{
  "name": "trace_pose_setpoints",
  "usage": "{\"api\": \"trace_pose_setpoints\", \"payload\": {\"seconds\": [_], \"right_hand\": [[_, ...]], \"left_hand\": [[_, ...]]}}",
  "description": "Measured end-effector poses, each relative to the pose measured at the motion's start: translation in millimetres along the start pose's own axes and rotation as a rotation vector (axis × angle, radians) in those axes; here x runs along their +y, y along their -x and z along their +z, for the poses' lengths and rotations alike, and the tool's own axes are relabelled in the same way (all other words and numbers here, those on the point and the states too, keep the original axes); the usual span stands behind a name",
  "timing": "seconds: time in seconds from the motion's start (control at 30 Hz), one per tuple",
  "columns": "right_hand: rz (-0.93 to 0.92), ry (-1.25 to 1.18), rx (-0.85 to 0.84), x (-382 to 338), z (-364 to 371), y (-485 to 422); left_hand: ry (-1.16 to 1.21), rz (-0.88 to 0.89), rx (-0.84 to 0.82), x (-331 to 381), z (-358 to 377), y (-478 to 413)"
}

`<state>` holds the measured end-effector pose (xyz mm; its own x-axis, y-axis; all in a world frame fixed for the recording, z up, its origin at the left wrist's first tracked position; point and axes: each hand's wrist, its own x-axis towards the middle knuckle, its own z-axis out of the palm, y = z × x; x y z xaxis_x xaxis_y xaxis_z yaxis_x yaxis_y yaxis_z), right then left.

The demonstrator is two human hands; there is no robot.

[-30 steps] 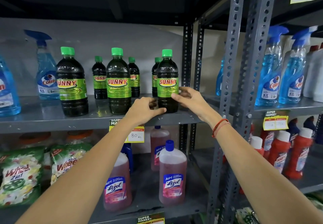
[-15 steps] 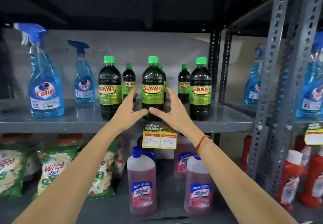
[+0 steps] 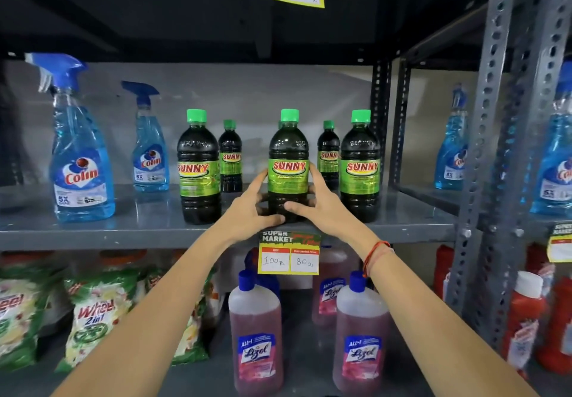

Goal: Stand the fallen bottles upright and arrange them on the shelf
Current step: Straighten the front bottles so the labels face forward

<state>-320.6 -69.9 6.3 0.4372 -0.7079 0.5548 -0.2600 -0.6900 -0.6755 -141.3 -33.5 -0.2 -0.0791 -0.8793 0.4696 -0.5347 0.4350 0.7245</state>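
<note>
Shelf of grey painted metal, smooth, with a dull sheen; uprights of perforated grey metal, matt. Middle bottle of dark clear plastic, glossy, with shiny green film label and smooth green plastic cap; same finish on left bottle and right bottle. Sprayers at left of clear glossy plastic, blue plastic triggers. Price tag of yellow paper, slightly glossy. Lower bottles of cloudy, semi-matt plastic. Packets at lower left of crinkled, glossy film. Thread band of red cord, matt.
</note>
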Motion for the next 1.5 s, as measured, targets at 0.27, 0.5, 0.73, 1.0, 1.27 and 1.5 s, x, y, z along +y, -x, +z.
{"api": "trace_pose_setpoints", "payload": {"seconds": [0.27,0.5,0.73,1.0,1.27,1.5], "right_hand": [[0.015,-0.061,-0.055,2.6,-3.6,0.3],[-0.019,-0.027,0.061,-2.8,-0.9,7.9],[-0.376,0.332,0.649,-16.3,38.0,18.2],[-0.129,0.152,0.018,-51.5,103.9,-12.9],[0.004,0.091,-0.118,-53.5,123.0,-45.6],[0.037,0.065,-0.169,-50.0,112.8,-44.0]], "left_hand": [[0.009,0.051,0.039,-2.6,5.3,-0.4],[-0.087,0.081,0.083,-0.6,5.3,7.0],[-0.142,0.307,0.739,-6.2,-34.3,50.6],[-0.081,-0.003,0.401,-51.7,-119.7,51.7],[-0.013,-0.078,-0.020,-51.7,-125.7,42.4],[0.023,-0.055,-0.014,-56.4,-127.1,42.7]]}}
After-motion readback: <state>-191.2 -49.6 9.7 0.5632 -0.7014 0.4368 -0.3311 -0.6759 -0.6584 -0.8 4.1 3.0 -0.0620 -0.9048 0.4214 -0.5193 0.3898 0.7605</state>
